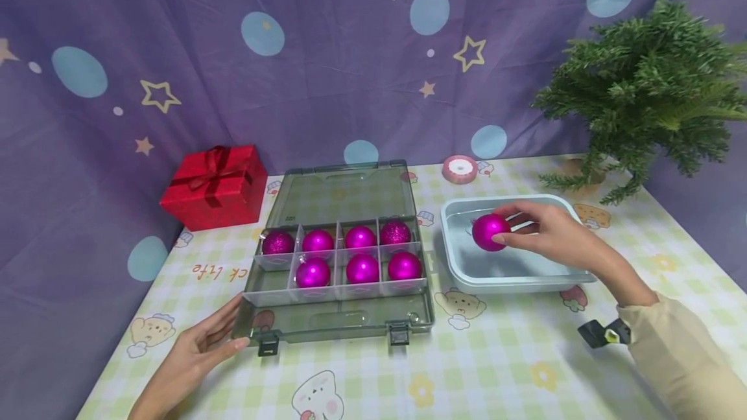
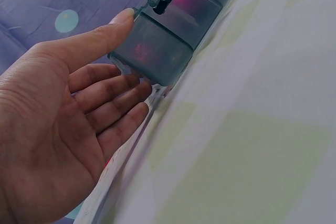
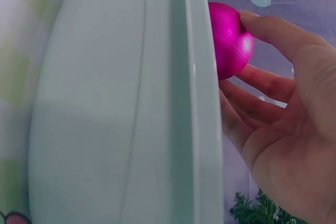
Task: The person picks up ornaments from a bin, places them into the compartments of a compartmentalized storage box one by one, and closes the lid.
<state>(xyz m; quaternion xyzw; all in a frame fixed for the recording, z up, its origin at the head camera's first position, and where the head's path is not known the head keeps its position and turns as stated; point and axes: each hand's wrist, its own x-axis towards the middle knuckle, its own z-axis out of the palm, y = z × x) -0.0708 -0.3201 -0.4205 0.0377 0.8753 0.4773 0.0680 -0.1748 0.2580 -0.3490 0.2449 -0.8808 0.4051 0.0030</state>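
My right hand [image 1: 545, 232] pinches a magenta Christmas ball [image 1: 491, 232] between thumb and fingers, just above the pale blue plastic tub [image 1: 513, 287]. The ball has a smooth sheen, and in the right wrist view the tub's rim [image 3: 205, 103] partly hides it. A smoky, clear compartment box [image 1: 344, 193] lies with its lid back. Several magenta balls [image 1: 362, 269] sit singly in its compartments, some glittery, some smooth; the front-left compartment holds none. My left hand [image 1: 195, 352] holds the box's front-left corner [image 2: 157, 51], thumb on the front edge, fingers against the left side.
A red gift box [image 1: 216, 190] with a bow stands at the back left. Behind the tub lies a ribbon roll [image 1: 459, 169]. A small artificial Christmas tree [image 1: 642, 89] rises at the back right. A dark clip-like object [image 1: 604, 332] shows by the right sleeve [image 1: 671, 355].
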